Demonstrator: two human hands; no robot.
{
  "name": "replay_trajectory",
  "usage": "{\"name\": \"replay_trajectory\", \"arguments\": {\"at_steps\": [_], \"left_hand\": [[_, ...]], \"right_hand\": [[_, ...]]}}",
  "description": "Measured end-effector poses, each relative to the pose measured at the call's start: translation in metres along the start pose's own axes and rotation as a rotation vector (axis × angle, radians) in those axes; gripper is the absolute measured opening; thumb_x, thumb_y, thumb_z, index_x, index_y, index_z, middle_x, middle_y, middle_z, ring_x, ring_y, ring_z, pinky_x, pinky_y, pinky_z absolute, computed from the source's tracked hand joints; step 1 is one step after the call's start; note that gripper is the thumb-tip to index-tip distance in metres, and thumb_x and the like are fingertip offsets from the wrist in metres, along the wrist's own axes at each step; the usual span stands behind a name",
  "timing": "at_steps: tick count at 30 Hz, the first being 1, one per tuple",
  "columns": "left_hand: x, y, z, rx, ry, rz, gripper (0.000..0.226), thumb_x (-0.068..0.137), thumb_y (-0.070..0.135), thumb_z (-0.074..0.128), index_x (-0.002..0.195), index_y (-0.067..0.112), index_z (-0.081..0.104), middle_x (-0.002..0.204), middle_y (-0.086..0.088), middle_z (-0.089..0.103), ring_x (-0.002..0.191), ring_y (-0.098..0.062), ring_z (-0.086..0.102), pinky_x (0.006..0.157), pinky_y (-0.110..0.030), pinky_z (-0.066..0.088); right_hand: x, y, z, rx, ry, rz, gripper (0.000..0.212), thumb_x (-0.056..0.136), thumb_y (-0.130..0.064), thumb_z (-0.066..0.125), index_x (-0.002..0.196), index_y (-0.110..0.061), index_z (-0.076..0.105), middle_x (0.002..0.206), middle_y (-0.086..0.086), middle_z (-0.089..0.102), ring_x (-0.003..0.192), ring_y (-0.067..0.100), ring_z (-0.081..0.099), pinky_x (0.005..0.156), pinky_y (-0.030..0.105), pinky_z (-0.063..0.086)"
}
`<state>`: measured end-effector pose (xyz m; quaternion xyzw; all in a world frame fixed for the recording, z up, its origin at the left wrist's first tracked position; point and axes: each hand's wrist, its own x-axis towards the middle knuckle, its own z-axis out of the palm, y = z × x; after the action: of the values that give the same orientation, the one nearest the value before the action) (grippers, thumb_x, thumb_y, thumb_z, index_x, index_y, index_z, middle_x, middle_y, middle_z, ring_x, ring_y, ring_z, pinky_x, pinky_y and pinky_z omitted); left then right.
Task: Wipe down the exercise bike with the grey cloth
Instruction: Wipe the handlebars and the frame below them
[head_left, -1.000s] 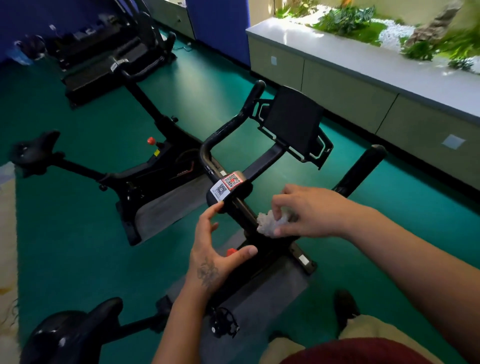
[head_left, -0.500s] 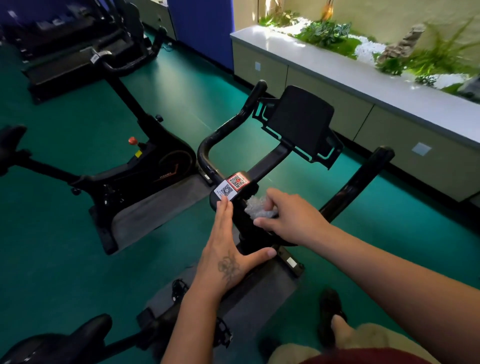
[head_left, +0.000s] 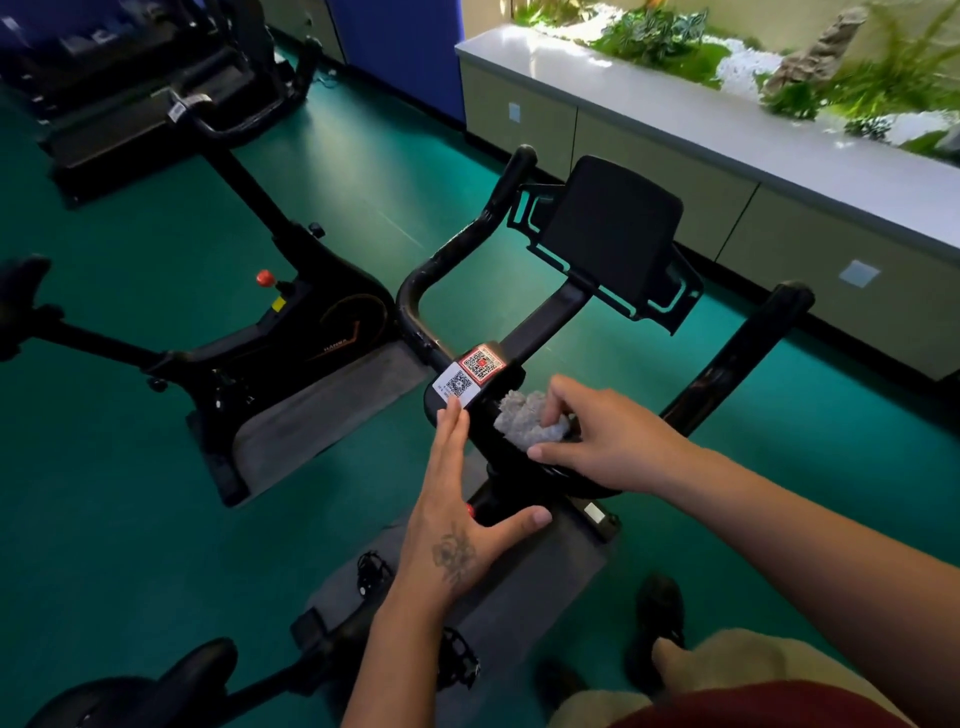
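A black exercise bike (head_left: 545, 322) stands in front of me, with curved handlebars, a black tablet holder (head_left: 608, 234) and two QR-code stickers (head_left: 470, 374) on the handlebar centre. My right hand (head_left: 602, 441) grips a crumpled grey cloth (head_left: 524, 418) and presses it onto the black handlebar centre just right of the stickers. My left hand (head_left: 457, 499) has straight fingers, its fingertips touching the sticker edge and its thumb spread out below. The bike's saddle (head_left: 156, 686) shows at the bottom left.
A second black exercise bike (head_left: 270, 343) stands to the left on a grey mat (head_left: 311, 410), with treadmills (head_left: 135, 104) behind it. A long white-topped planter counter (head_left: 727, 156) runs along the right. The floor is green. My shoe (head_left: 657, 618) is at the bottom.
My right hand has carried the cloth up onto the handlebar centre beside the stickers. My left hand has straightened and reached up until its fingertips touch the sticker edge.
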<state>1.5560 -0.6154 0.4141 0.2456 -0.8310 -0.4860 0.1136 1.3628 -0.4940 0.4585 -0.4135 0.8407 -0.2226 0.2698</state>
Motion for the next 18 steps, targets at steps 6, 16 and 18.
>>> {"name": "replay_trajectory", "arguments": {"at_steps": [6,16,18], "left_hand": [[0.003,-0.006,0.002,0.000,0.019,-0.011,0.128,0.074,0.069,0.087,0.171,0.034,0.011,0.175,0.031,0.000,0.162,0.005,0.003,0.127,-0.029,0.018],[0.003,0.010,0.014,-0.030,0.106,-0.103,0.123,0.077,0.045,0.094,0.171,0.032,0.015,0.176,0.028,0.004,0.163,0.003,0.005,0.125,-0.021,0.019],[0.002,0.006,0.013,-0.003,0.103,-0.087,0.124,0.076,0.052,0.094,0.171,0.031,0.017,0.177,0.024,0.006,0.164,-0.001,0.007,0.129,-0.034,0.019]], "right_hand": [[0.024,-0.008,0.001,0.040,0.002,-0.029,0.039,0.088,-0.045,0.080,0.098,-0.027,0.048,0.092,-0.005,0.064,0.081,0.018,0.057,0.071,0.038,0.048],[0.031,0.000,0.003,0.132,-0.006,-0.170,0.043,0.093,-0.041,0.075,0.112,-0.035,0.037,0.095,-0.008,0.068,0.082,0.020,0.066,0.072,0.041,0.055],[0.027,0.001,0.005,0.172,0.001,-0.166,0.043,0.092,-0.044,0.074,0.115,-0.039,0.039,0.101,-0.010,0.068,0.086,0.016,0.067,0.076,0.041,0.056]]}}
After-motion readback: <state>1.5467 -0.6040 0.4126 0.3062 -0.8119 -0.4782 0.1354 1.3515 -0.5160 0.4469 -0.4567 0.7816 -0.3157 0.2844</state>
